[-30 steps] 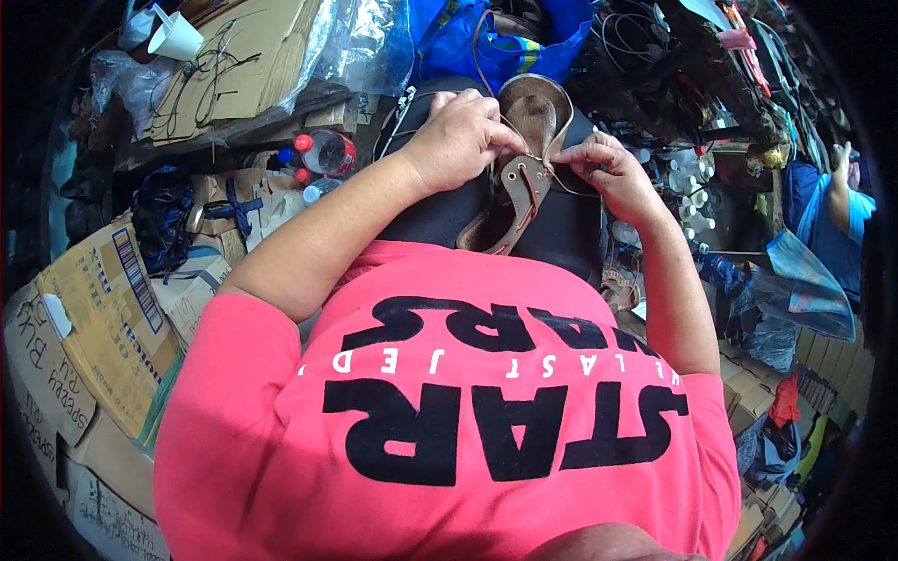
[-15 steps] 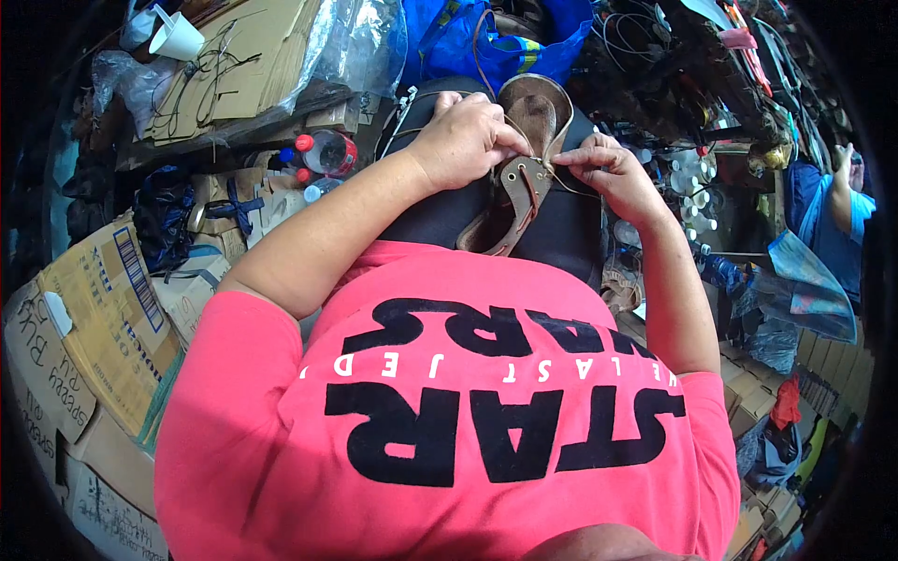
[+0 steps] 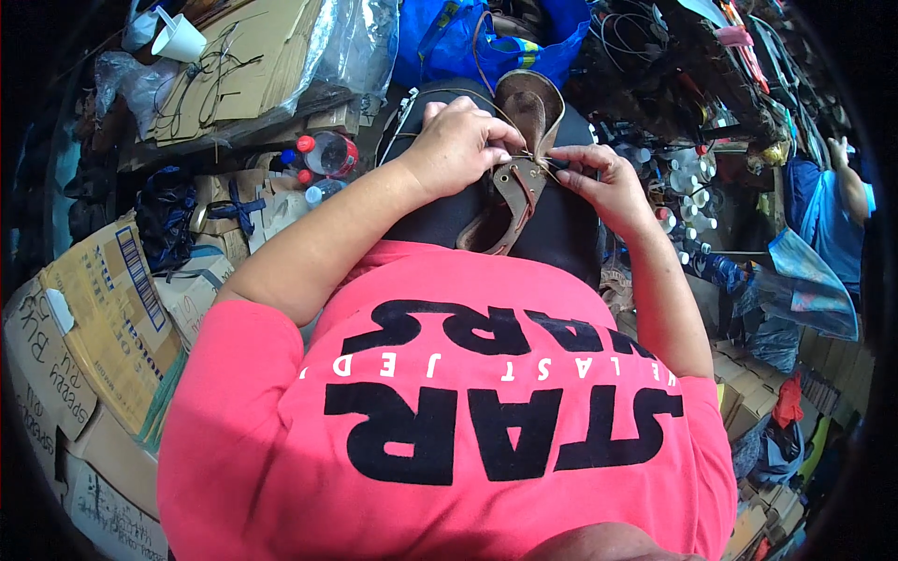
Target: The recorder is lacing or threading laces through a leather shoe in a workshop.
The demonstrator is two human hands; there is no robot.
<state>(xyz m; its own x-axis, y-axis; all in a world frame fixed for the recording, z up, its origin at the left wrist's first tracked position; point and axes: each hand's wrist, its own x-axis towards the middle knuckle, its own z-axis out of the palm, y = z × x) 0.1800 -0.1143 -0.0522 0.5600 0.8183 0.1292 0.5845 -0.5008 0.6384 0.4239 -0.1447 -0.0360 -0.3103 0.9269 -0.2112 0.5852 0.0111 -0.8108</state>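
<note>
You had the brown sandal (image 3: 524,140) lying on the dark lap (image 3: 440,210) right in front of you, toe end pointing away. Left hand (image 3: 463,150) was closed over the strap (image 3: 517,182) from the left side, right hand (image 3: 603,182) pinched narrow on something at the strap's edge. Looked like a needle or thread, but it was too small for me to say. My take: you did best keeping both pinches close together there, so the strap stayed taut and flat. Room was tight though. Bottles (image 3: 327,154) sat near your left elbow, cardboard (image 3: 238,61) and a blue bag (image 3: 458,37) just beyond the sandal, small pots (image 3: 687,182) near your right wrist. Open space was really only up and toward your chest.
</note>
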